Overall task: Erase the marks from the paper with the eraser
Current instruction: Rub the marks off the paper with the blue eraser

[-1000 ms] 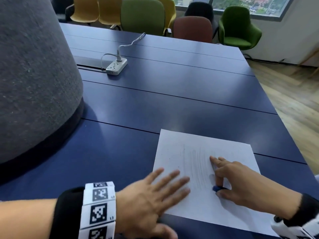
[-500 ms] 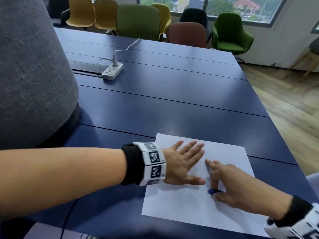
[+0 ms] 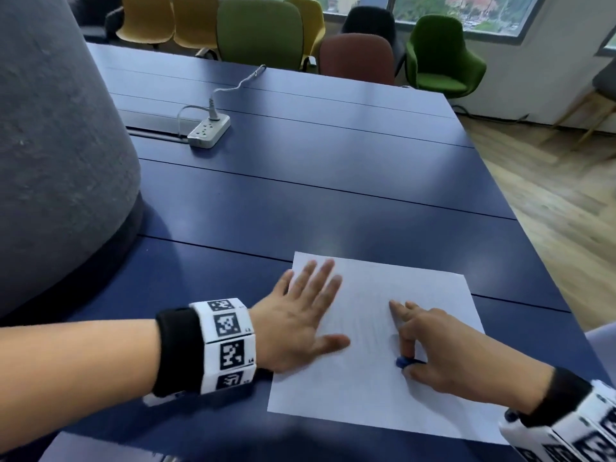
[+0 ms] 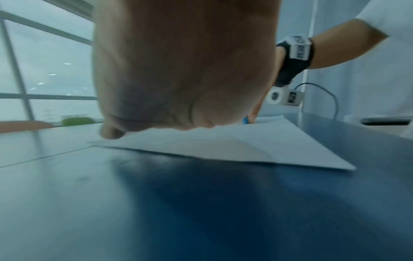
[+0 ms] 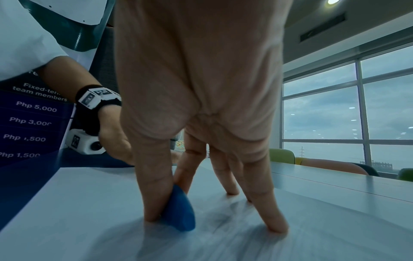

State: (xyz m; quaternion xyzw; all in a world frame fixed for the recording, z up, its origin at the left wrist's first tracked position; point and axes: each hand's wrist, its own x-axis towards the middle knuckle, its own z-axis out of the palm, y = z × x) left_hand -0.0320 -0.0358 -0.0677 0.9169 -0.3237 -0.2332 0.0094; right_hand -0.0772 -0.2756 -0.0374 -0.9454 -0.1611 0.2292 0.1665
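a long dark blue slatted table (image 3: 333, 201) runs toward coloured upholstered chairs (image 3: 263, 28) beneath a window; a white power strip (image 3: 209, 131) sits on it. the white sheet of paper (image 3: 376, 388) lies at the near edge. the left hand (image 3: 300, 315) presses flat, fingers straight, on the sheet's left side. the right hand (image 3: 446, 348) pinches the small blue eraser (image 5: 180, 210) between thumb and forefinger, its tip touching the paper mid-sheet.

eraser (image 3: 404, 362): only a blue sliver shows between thumb and index of right hand (image 3: 456, 355), rest covered. Marks on paper (image 3: 383, 395) beside those fingertips (image 5: 277, 227) too faint and motion-blurred to trace. Left hand (image 3: 300, 321): fingertips blurred; palm blocks them in left wrist view.
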